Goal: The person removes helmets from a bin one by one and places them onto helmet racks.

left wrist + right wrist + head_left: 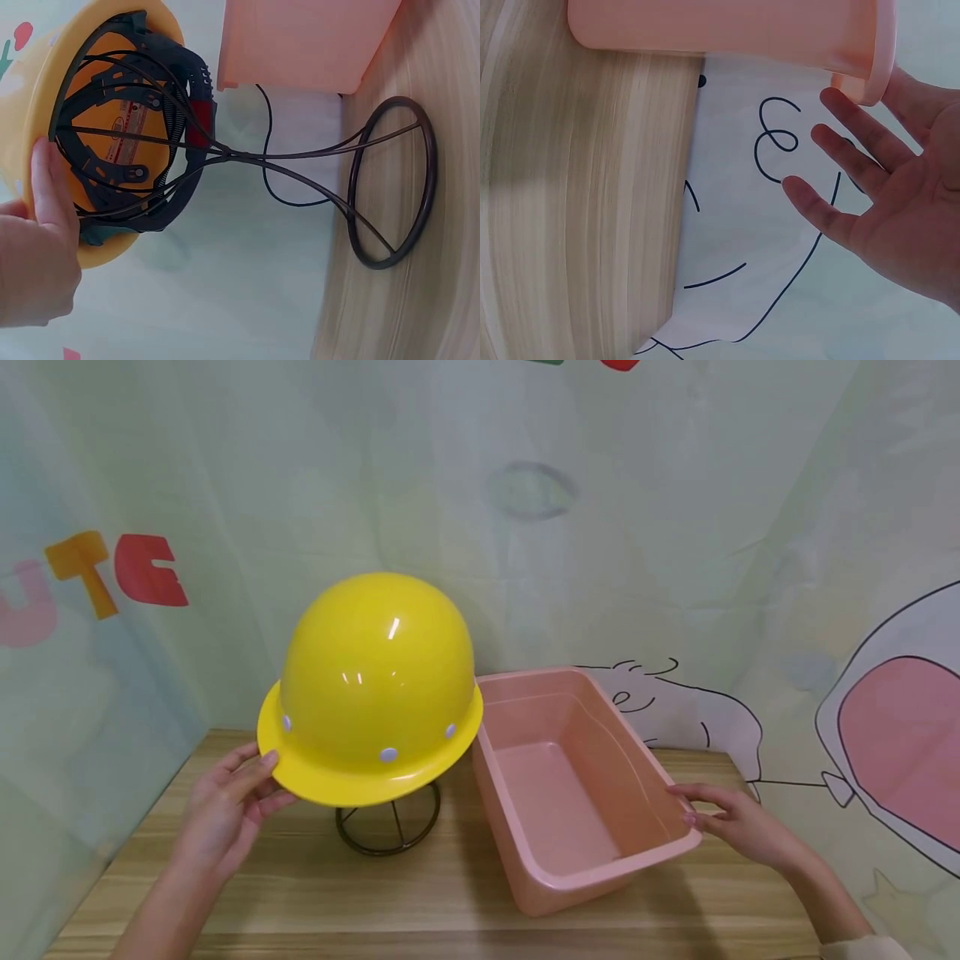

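A glossy yellow hard hat [378, 668] sits on a dark wire stand [387, 850], whose round base rests on the table. My left hand [225, 802] pinches the hat's brim at its left side. In the left wrist view, the hat's dark inner harness [90, 154] shows with the stand's wires running up into it. To the right of the hat is a pink plastic tub [551, 760] with nothing in it. My right hand [738, 827] pinches its rim near the right front corner, and in the right wrist view the other fingers [821, 206] are spread below the rim.
Both things are on a wood-grain table [315, 902]. Behind and beside it hangs a pale printed cloth [637, 552] with letters, a drawn figure and a balloon. The table's right edge lies close to my right hand.
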A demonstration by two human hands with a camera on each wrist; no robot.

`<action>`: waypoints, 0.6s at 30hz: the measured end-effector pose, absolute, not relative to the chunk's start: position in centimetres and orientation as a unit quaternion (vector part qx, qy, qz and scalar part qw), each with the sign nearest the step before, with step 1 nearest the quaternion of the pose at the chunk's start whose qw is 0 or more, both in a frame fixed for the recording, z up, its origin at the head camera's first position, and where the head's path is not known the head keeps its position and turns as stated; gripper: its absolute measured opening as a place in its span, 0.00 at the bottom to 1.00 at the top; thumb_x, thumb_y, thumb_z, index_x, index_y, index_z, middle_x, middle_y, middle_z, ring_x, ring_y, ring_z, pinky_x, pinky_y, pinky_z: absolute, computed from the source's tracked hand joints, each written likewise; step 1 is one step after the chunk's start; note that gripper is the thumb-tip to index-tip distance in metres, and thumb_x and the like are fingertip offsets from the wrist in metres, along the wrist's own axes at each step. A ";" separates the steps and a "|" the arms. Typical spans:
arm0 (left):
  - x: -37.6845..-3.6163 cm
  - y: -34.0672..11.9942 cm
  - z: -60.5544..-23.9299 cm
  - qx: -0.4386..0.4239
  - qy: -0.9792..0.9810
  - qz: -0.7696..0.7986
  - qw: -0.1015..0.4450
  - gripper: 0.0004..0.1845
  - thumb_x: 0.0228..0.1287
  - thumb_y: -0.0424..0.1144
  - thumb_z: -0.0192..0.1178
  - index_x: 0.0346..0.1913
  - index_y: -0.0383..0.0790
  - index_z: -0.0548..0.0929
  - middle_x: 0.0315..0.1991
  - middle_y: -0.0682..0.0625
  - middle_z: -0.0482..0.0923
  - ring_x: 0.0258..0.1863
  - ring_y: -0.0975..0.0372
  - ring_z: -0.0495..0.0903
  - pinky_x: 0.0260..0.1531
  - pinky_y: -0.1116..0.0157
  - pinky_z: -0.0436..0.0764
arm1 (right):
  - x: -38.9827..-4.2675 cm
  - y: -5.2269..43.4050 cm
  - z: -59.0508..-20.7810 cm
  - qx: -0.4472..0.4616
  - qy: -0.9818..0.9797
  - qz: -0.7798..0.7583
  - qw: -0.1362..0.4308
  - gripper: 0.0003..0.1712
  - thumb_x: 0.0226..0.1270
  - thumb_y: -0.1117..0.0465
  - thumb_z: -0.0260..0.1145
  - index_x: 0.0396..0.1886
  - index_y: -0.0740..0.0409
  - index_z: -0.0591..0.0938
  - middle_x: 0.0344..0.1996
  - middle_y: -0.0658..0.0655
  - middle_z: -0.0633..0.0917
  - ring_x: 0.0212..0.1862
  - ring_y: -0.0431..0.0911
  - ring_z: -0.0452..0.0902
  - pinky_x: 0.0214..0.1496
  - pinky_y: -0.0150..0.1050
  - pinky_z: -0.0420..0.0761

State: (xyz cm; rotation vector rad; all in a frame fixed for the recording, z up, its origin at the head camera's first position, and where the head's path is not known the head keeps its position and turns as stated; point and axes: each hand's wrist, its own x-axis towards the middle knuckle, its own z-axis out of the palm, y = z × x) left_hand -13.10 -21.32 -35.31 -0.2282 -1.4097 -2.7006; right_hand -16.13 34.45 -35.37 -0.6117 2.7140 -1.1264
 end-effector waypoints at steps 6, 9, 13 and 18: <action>-12.9 -21.5 -35.1 -0.076 -0.471 -0.878 0.039 0.10 0.67 0.26 0.48 0.46 0.37 0.76 0.38 0.47 0.79 0.34 0.60 0.81 0.34 0.65 0.82 | -16.1 34.2 -35.3 -0.192 0.905 -0.373 0.066 0.21 0.61 0.65 0.62 0.56 0.64 0.75 0.54 0.69 0.74 0.50 0.27 0.67 0.41 0.42 0.81; -12.8 -21.6 -35.1 -0.081 -0.480 -0.873 0.037 0.10 0.67 0.27 0.48 0.46 0.37 0.76 0.39 0.47 0.79 0.35 0.60 0.81 0.35 0.65 0.82 | -16.1 34.2 -35.3 -0.196 0.907 -0.369 0.058 0.21 0.62 0.66 0.61 0.55 0.65 0.75 0.53 0.69 0.74 0.51 0.31 0.69 0.41 0.42 0.81; -12.8 -21.7 -35.1 -0.095 -0.489 -0.866 0.035 0.10 0.68 0.28 0.47 0.46 0.37 0.77 0.39 0.47 0.79 0.35 0.59 0.81 0.35 0.64 0.81 | -16.0 34.2 -35.3 -0.204 0.907 -0.365 0.047 0.21 0.62 0.65 0.61 0.55 0.65 0.75 0.53 0.69 0.75 0.51 0.32 0.70 0.40 0.42 0.82; -12.9 -22.0 -35.1 -0.101 -0.497 -0.862 0.024 0.11 0.68 0.27 0.46 0.46 0.38 0.78 0.40 0.48 0.80 0.36 0.59 0.81 0.36 0.63 0.81 | -15.9 34.2 -35.4 -0.218 0.907 -0.359 0.037 0.21 0.62 0.66 0.61 0.55 0.66 0.74 0.53 0.70 0.75 0.51 0.29 0.68 0.40 0.42 0.82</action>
